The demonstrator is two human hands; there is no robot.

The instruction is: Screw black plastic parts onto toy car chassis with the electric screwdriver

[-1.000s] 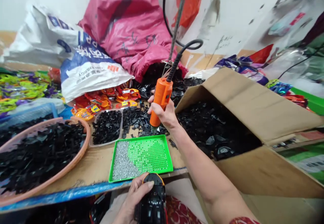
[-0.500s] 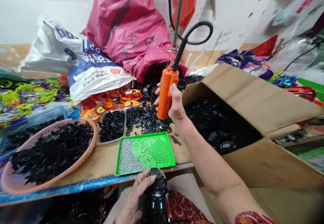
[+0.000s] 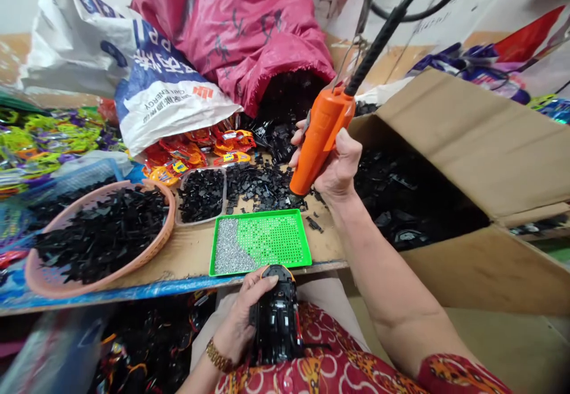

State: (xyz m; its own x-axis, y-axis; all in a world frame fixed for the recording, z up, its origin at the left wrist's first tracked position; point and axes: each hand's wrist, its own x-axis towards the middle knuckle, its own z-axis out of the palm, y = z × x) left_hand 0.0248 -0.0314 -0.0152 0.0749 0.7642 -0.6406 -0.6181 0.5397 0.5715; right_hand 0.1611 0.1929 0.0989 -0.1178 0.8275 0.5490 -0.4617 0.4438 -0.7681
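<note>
My right hand [image 3: 335, 165] is wrapped round an orange electric screwdriver [image 3: 319, 140] that hangs from a black cable [image 3: 382, 32]. It is held tilted above the table, over loose black parts and just beyond the green screw tray [image 3: 285, 240]. My left hand [image 3: 247, 317] grips a black toy car chassis [image 3: 276, 320] on my lap, below the table's edge. A heap of small silver screws [image 3: 228, 248] fills the tray's left part.
A pink basket [image 3: 133, 257] of black plastic parts stands at the left. A clear tub [image 3: 201, 195] of black bits is behind the tray. An open cardboard box [image 3: 467, 162] of black parts takes the right side. Pink and white sacks [image 3: 169, 85] lean at the back.
My right hand lifted the screwdriver off the tray area and tilted it, moving right and toward me. The view dropped, showing more of my lap and the chassis.
</note>
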